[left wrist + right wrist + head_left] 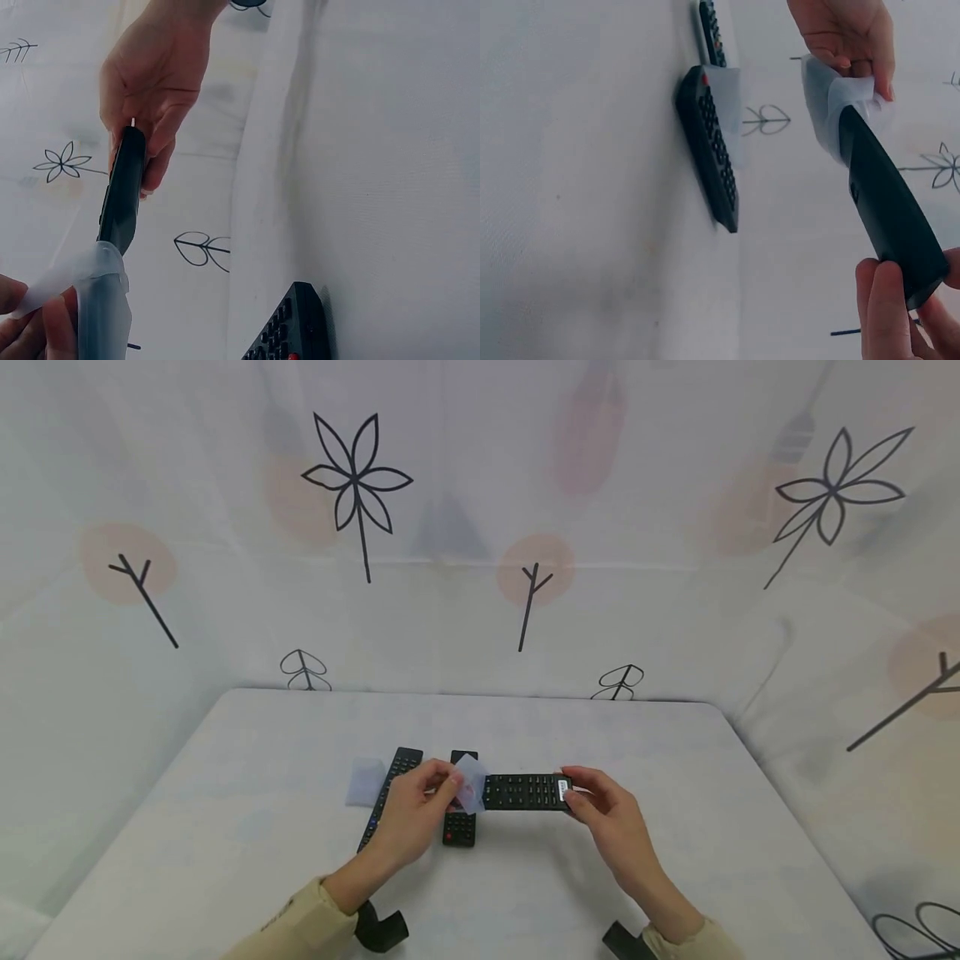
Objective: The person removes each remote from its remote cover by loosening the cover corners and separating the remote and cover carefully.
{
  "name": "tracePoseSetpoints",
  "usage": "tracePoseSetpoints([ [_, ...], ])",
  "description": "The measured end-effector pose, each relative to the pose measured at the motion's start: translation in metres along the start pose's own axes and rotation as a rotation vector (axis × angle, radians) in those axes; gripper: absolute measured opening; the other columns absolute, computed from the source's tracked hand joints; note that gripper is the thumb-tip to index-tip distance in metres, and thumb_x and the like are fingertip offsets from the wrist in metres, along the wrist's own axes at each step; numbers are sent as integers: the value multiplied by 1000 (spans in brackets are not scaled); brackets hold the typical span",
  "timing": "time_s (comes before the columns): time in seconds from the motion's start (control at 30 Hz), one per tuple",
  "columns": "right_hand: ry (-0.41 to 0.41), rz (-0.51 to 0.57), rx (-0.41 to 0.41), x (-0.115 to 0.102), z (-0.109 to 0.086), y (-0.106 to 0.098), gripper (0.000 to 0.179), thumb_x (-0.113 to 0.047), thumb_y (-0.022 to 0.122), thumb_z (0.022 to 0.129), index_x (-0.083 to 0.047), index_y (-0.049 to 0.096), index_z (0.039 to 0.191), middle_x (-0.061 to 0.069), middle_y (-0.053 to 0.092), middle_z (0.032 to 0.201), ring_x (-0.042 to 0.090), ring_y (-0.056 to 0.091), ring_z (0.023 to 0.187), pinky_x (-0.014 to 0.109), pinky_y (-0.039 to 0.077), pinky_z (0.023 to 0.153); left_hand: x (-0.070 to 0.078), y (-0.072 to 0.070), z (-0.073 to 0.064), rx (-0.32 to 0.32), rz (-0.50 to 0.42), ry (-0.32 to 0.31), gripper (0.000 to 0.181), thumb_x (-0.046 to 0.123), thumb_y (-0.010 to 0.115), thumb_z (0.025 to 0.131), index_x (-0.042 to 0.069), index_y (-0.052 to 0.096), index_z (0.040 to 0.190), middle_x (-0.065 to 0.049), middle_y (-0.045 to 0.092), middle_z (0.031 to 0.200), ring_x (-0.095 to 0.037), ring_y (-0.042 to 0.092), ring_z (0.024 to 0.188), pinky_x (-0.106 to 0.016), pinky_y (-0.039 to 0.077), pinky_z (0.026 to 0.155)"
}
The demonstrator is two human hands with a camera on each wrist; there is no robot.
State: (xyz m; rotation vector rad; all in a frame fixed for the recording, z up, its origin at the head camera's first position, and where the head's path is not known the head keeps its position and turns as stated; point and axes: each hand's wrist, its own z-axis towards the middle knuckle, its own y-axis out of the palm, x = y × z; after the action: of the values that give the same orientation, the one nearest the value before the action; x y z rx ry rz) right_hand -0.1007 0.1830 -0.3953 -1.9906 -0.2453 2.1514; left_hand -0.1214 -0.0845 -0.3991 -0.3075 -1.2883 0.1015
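Note:
A black remote control (pixel 525 792) is held sideways above the table, its button face toward the head camera and a white label near its right end. My right hand (pixel 617 828) grips that right end between thumb and fingers. Around the other end is a thin, translucent whitish wipe or cloth (pixel 471 783), which my left hand (pixel 411 806) pinches against the remote. In the right wrist view the cloth (pixel 829 101) wraps over the remote's end, and the smooth back of the remote (pixel 889 202) shows.
Two more black remotes lie on the table: one upright in the head view (pixel 459 831), partly behind the cloth, and a slanted remote (pixel 405 760) beside my left hand. Left of them lies a folded pale sheet (pixel 365 781). Patterned fabric (pixel 450 627) hangs behind the white table (pixel 300 727).

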Motion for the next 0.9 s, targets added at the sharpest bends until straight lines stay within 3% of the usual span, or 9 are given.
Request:
tracePoseSetpoints([
  [0.23, 108, 23, -58, 1, 5, 1, 34, -6, 63, 97, -3, 58, 130, 19, 60, 121, 26, 68, 99, 32, 57, 79, -2, 1, 0, -49, 70, 44, 8, 20, 64, 99, 14, 68, 97, 4, 70, 92, -14, 66, 88, -27, 55, 73],
  [0.37, 117, 52, -76, 0, 5, 0, 32, -3, 63, 96, 0, 58, 128, 20, 60, 120, 26, 68, 98, 32, 57, 80, -5, 1, 2, -89, 122, 52, 5, 23, 66, 97, 18, 68, 95, 9, 69, 90, -11, 65, 86, -28, 55, 73],
  [0.5, 102, 79, -79, -1, 3, 0, 30, 0, 66, 93, 2, 59, 123, 21, 62, 119, 26, 69, 96, 33, 57, 79, -7, 1, 3, -120, 139, 15, 9, 29, 69, 96, 20, 67, 93, 10, 67, 86, -14, 65, 77, -28, 53, 63],
  [0.6, 89, 66, -76, 0, 1, 2, 29, 1, 68, 91, 1, 61, 119, 19, 64, 116, 24, 69, 93, 33, 57, 78, -7, 2, 3, -109, 162, -12, 13, 33, 69, 95, 21, 66, 90, 10, 66, 81, -13, 64, 69, -29, 51, 58],
  [0.9, 84, 24, -25, 3, 1, 2, 30, -4, 74, 89, -1, 64, 116, 17, 63, 117, 22, 70, 95, 31, 58, 77, -10, 2, 6, -57, 213, -7, 9, 27, 66, 97, 20, 67, 91, 11, 65, 81, -10, 62, 78, -28, 50, 67],
])
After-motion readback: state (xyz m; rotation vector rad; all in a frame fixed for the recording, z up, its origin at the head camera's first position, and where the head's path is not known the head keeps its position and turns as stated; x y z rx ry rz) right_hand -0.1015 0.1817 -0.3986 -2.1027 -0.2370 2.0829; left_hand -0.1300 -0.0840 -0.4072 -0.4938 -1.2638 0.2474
